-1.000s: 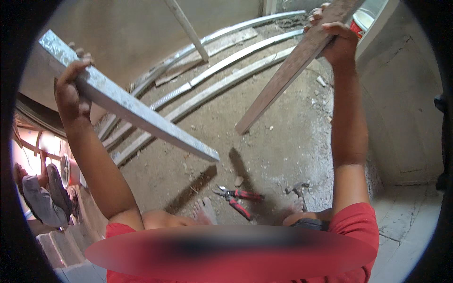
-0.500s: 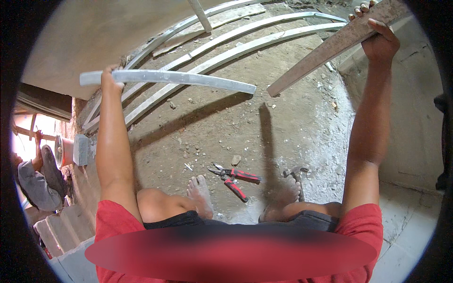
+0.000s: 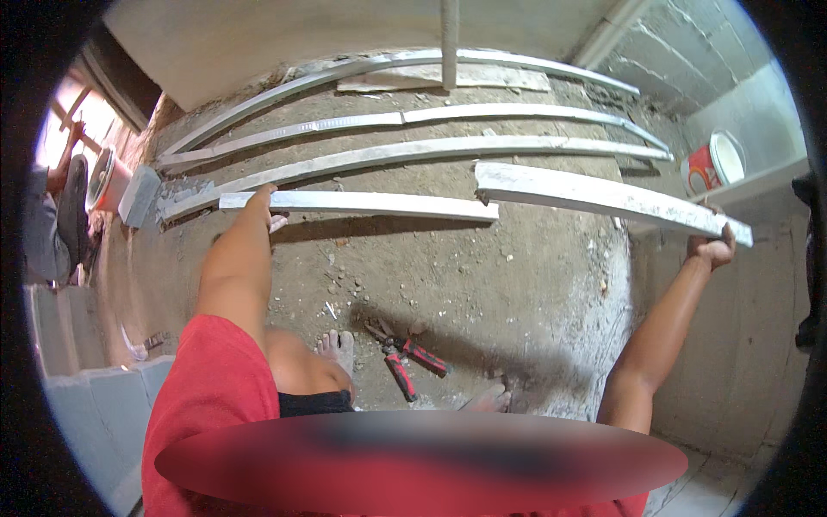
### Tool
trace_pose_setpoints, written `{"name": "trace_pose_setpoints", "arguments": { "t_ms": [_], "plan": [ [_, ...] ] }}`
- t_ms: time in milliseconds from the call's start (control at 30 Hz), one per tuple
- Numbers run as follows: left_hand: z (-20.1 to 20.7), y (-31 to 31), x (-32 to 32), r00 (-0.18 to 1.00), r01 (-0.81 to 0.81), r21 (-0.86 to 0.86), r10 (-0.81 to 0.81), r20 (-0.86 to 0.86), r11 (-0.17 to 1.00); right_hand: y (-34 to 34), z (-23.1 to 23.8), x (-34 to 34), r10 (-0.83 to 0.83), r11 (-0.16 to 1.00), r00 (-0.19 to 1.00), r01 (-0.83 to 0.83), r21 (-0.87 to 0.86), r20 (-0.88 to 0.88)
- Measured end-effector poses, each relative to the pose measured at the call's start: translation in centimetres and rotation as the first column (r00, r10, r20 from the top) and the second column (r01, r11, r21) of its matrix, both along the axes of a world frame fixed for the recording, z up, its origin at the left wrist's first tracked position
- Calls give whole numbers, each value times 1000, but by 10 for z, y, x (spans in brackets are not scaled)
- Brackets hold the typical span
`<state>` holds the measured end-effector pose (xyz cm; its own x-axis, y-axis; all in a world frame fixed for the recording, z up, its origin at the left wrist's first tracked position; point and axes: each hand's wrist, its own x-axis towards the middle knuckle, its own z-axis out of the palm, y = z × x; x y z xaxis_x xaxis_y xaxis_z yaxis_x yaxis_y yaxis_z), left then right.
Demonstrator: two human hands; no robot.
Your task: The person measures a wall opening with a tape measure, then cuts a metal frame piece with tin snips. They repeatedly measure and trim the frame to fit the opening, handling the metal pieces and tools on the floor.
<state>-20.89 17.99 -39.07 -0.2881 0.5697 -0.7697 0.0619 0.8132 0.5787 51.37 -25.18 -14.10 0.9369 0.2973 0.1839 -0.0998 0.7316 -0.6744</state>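
stony dirt floor (image 3: 551, 267), white dust (image 3: 607, 302) along its right side, smooth beige wall (image 3: 258, 34) beyond, grey block wall (image 3: 676, 60) at far right, bright opening (image 3: 71, 96) at left

We look out from the left one of two wide cameras on the person's head. It points down at the floor (image 3: 551, 276), and the wall (image 3: 345, 34) shows at the top. The red shirt (image 3: 207, 370) is very close. The left grip (image 3: 267, 196) and right grip (image 3: 715, 248) are farther out. It sees so wide that straight edges look bent.
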Motion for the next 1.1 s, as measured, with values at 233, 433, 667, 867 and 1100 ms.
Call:
{"name": "trace_pose_setpoints", "arguments": {
  "t_ms": [233,433,667,867,1100],
  "plan": [
    [-10,-23,2,990,-73,-36,68,-127,997,11,-35,15,-148,986,951,121,-111,-273],
    [-42,-15,-15,988,22,-187,-50,-144,982,14,-52,22,-154,977,904,80,-196,-398],
    [-8,-13,-16,922,-218,11,203,329,976,18,-33,14,-210,927,967,151,-342,-143],
    [-4,9,0,715,-378,59,251,652,924,13,-4,-13,66,787,681,414,-457,729],
    [77,27,58,440,-258,346,-209,873,902,37,4,-45,211,660,682,429,-617,700]
  ]
}}
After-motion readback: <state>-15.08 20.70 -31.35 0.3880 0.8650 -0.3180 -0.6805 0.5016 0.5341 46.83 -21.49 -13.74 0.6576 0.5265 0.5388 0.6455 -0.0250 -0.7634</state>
